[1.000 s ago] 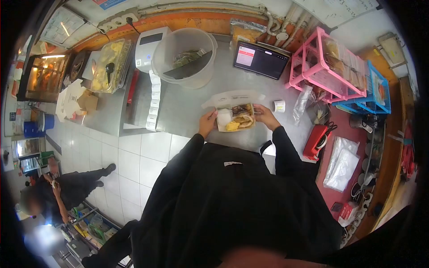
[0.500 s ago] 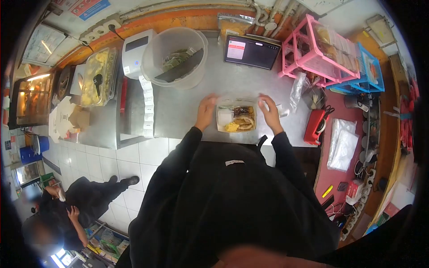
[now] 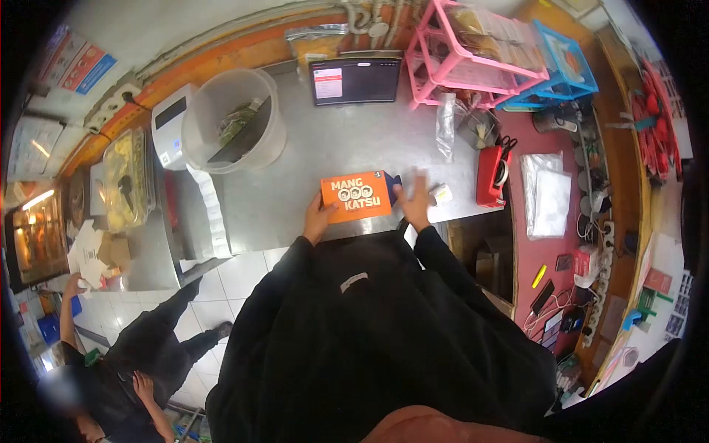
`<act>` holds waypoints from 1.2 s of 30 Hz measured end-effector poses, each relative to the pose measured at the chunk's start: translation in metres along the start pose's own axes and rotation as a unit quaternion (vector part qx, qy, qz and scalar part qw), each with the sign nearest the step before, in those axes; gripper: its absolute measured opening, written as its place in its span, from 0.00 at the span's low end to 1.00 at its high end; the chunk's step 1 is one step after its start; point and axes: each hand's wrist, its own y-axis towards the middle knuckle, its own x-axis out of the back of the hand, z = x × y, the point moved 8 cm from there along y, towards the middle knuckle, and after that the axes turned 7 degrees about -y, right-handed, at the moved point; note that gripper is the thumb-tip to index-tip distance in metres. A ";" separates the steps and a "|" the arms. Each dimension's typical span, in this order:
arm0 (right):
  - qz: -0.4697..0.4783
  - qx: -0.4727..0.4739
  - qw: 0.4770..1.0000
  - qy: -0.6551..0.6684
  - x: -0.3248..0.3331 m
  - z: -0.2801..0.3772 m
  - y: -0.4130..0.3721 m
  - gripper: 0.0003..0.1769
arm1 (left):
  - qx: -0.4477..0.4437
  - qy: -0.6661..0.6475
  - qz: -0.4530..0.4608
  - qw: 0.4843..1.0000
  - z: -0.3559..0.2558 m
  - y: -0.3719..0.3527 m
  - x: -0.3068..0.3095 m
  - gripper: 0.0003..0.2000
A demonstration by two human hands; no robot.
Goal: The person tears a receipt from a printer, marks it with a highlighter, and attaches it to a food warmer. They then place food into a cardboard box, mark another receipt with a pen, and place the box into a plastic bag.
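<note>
A takeaway food box [image 3: 356,198], its orange lid printed "MANG KATSU", lies closed on the steel counter in front of me. My left hand [image 3: 317,221] is closed on its left edge. Beside the box's right end, where a dark blue side flap shows, my right hand [image 3: 416,201] is open, its raised fingers apart and slightly blurred. Just right of that hand lies a small white label [image 3: 442,194]. The food inside the box is hidden by the lid.
A plastic tub [image 3: 235,129] and a label printer [image 3: 174,122] with a hanging strip of labels [image 3: 210,214] stand left. A tablet [image 3: 356,81] is behind, a red tape dispenser [image 3: 490,177] right. At lower left, a co-worker [image 3: 140,354] reaches toward the counter.
The box was open with food showing; its orange lid is now down. My left hand has closed on its edge. My view has shifted right, and the co-worker's arm now reaches the counter.
</note>
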 end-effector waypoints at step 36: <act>0.377 -0.008 0.908 0.183 -0.040 0.037 0.014 0.28 | 0.187 0.059 0.005 0.981 -0.033 -0.004 -0.002 0.22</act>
